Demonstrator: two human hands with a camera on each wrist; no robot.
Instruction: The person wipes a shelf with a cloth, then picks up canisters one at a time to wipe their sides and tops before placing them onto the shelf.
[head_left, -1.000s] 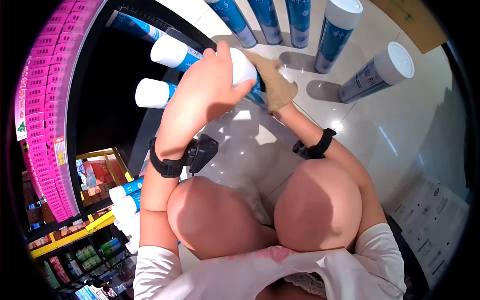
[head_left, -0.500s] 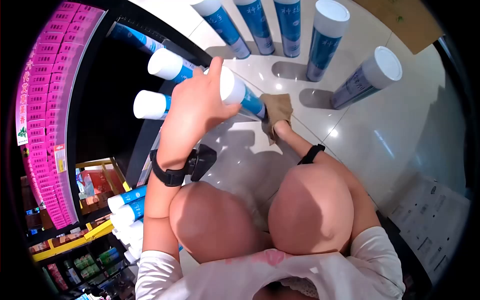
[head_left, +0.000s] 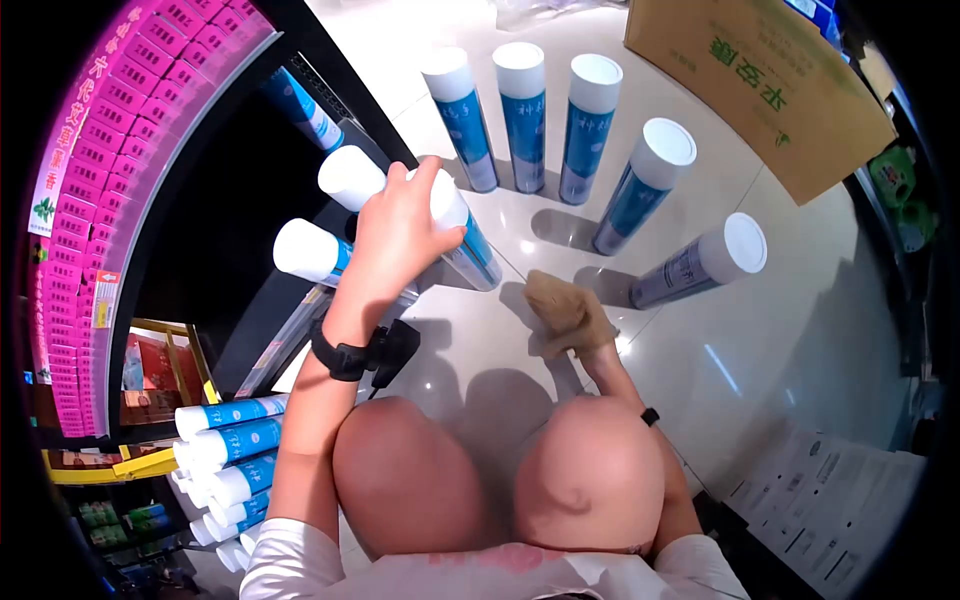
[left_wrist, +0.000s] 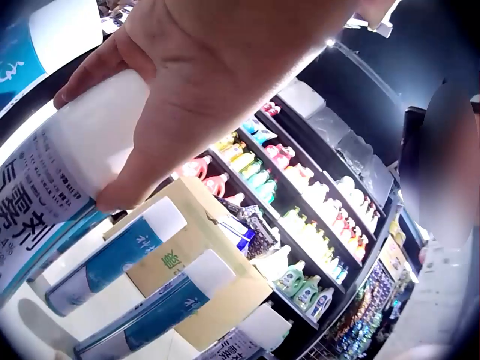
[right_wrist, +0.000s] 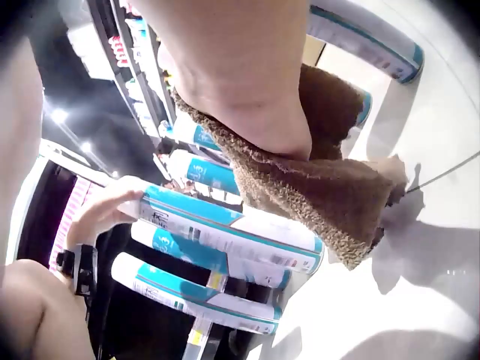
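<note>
White cap (head_left: 449,207) was clamped in left hand (head_left: 396,232); right hand (head_left: 600,360) closure was indeterminate under cloth (head_left: 562,312); cap slippage risked toppling the canister (head_left: 478,260).

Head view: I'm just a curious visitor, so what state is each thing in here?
Left hand: curled round the held can's cap
Held can: capped
Right hand: in the cloth, fingers hidden
Cloth: crumpled
Five floor cans: capped, standing
Piled cans: capped, lying down
Cardboard box: open or closed, cannot tell
</note>
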